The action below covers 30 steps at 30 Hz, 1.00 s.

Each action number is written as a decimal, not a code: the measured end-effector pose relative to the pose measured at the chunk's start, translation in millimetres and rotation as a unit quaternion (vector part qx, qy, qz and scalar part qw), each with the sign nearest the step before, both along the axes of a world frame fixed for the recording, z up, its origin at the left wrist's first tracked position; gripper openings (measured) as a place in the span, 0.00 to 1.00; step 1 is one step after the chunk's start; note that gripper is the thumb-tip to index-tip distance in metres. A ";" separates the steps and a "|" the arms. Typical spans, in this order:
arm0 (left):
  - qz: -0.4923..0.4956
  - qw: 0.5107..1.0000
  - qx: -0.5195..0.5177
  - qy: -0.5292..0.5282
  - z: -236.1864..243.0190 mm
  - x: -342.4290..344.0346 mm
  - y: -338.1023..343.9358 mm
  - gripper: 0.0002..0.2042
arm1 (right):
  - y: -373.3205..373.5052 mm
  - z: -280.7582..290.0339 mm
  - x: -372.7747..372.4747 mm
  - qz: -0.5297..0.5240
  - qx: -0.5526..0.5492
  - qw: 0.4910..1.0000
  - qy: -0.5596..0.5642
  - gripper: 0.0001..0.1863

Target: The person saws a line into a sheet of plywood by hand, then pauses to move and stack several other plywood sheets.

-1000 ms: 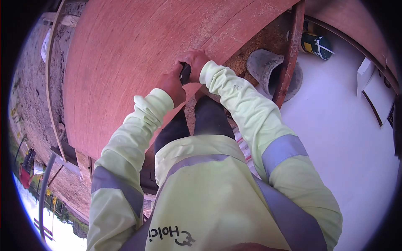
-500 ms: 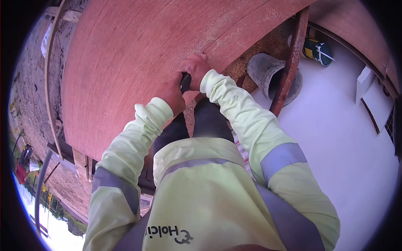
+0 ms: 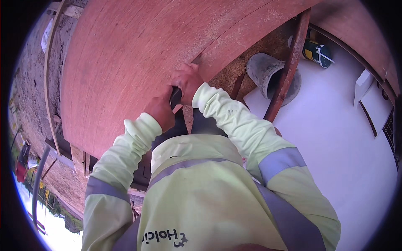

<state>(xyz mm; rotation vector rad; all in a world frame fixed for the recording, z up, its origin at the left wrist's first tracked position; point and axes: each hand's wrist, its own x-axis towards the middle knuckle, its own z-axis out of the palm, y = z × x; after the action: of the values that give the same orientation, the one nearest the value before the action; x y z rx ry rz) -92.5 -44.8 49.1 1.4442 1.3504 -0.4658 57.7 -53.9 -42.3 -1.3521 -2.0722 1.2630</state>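
My left hand [image 3: 161, 111] is closed around the black handle [image 3: 176, 97] of a tool, at the near edge of a large reddish plywood sheet [image 3: 125, 54]. Just above it, my right hand [image 3: 186, 79] is closed at the handle's upper end, its knuckles close to the sheet's surface. Both hands hide the rest of the tool, so its kind cannot be made out. A thin dark line runs along the sheet from beside my right hand toward the upper right, with pale sawdust scattered about it.
A grey, cement-stained bucket [image 3: 264, 71] lies on its side behind a reddish-brown bar [image 3: 289, 67]. Sawdust [image 3: 268, 48] covers the ground there. A dark green can [image 3: 317, 53] and white board pieces [image 3: 372, 96] lie at right. A wooden strip [image 3: 47, 75] stands left.
Both hands and the black handle have shifted a little to the left along the sheet's near edge. More of the dark line shows beside my right hand.
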 end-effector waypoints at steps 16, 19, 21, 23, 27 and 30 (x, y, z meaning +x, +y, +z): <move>0.011 0.999 0.039 -0.035 -5.3 2.2 11.7 0.24 | 7.6 -7.8 -2.5 -0.027 -0.022 0.998 -0.044 0.15; -0.016 1.000 -0.002 -0.013 -57.3 8.6 9.7 0.24 | 21.4 -51.6 21.4 0.004 -0.059 0.998 -0.021 0.16; 0.036 0.995 0.070 -0.068 -36.9 -6.6 -6.0 0.23 | 8.8 -30.0 10.4 -0.033 0.012 0.999 -0.021 0.15; 0.035 0.997 0.047 -0.056 18.7 -29.9 -28.4 0.23 | -13.0 22.4 -13.5 -0.003 0.081 0.997 0.007 0.09; 0.043 0.997 -0.046 0.055 108.1 -58.5 -49.5 0.24 | -46.7 101.2 -58.3 0.004 0.096 0.991 0.093 0.07; 0.001 0.997 -0.051 0.061 65.0 -36.5 -28.3 0.22 | -31.0 60.6 -41.7 0.021 0.023 0.998 0.050 0.10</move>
<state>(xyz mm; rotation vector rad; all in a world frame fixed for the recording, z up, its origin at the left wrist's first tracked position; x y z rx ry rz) -129.0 -73.1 114.1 1.3477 1.4038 -0.6214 16.0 -84.9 18.2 -1.2066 -2.0585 1.2648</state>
